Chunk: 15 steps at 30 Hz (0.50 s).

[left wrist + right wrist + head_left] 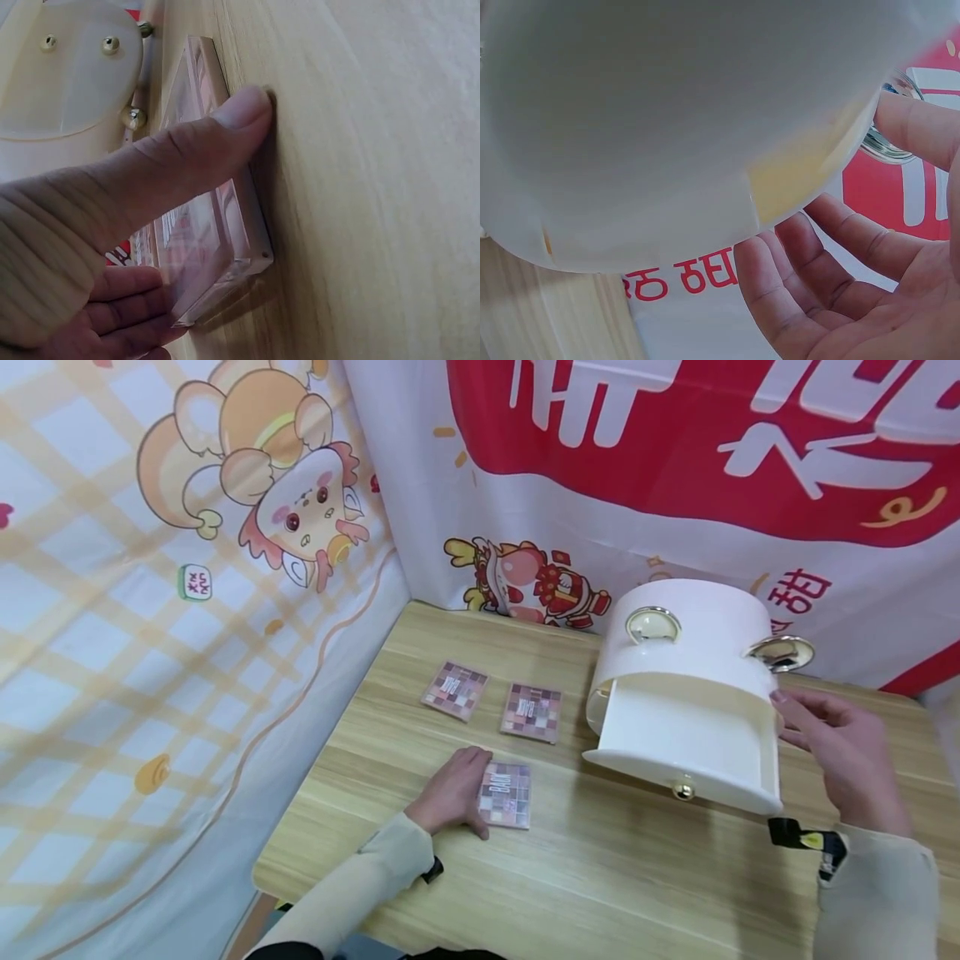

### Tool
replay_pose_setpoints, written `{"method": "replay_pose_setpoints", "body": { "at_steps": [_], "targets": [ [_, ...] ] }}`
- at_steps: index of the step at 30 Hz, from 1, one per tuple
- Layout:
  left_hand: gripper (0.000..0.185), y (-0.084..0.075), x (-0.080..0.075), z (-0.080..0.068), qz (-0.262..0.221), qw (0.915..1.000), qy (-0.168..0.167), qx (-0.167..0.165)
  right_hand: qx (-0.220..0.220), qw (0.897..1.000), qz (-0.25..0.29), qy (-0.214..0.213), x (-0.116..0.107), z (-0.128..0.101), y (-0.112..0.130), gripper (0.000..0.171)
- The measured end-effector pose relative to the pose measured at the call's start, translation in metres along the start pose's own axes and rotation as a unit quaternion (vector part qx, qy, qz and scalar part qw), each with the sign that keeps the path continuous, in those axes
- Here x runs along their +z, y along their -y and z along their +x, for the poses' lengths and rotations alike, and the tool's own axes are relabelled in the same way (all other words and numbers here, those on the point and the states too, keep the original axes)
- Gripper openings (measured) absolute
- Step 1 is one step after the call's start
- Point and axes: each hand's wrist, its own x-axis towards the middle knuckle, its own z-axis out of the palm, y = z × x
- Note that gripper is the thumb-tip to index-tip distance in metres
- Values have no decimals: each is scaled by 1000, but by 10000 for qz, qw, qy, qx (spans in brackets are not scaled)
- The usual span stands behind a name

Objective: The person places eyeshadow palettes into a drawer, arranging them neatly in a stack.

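Note:
A checkered, clear-lidded eyeshadow palette (508, 795) lies flat on the wooden table. My left hand (452, 793) holds it from the left side; in the left wrist view the thumb is along one edge and the fingers are at another side of the palette (238, 217). To the right stands a white rounded storage box (693, 631) with its drawer (690, 727) pulled out and bare inside. My right hand (851, 747) rests at the box's right side, thumb by the front rim. In the right wrist view its fingers are slightly bent against the curved white wall.
Two more palettes, one tilted palette (455, 691) and another palette (532, 712), lie behind the left hand. Gold ear-shaped handles (652, 625) stick out of the box, and a gold knob (683, 788) fronts the drawer. Printed cloth (480, 502) hangs behind the table.

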Motion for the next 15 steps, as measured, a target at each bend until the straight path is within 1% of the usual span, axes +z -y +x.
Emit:
{"method": "replay_pose_setpoints", "body": {
  "at_steps": [5,10,15],
  "targets": [
    [130,2,2,-1,-203,9997,-120,-89,94,9998,-175,10,1,0,1,39],
    [126,3,3,-2,-450,9985,-304,-98,73,9998,-185,28,0,1,1,38],
    [127,3,1,-3,-918,9948,-410,-188,110,9998,-146,34,-1,1,1,39]
  ]
}}
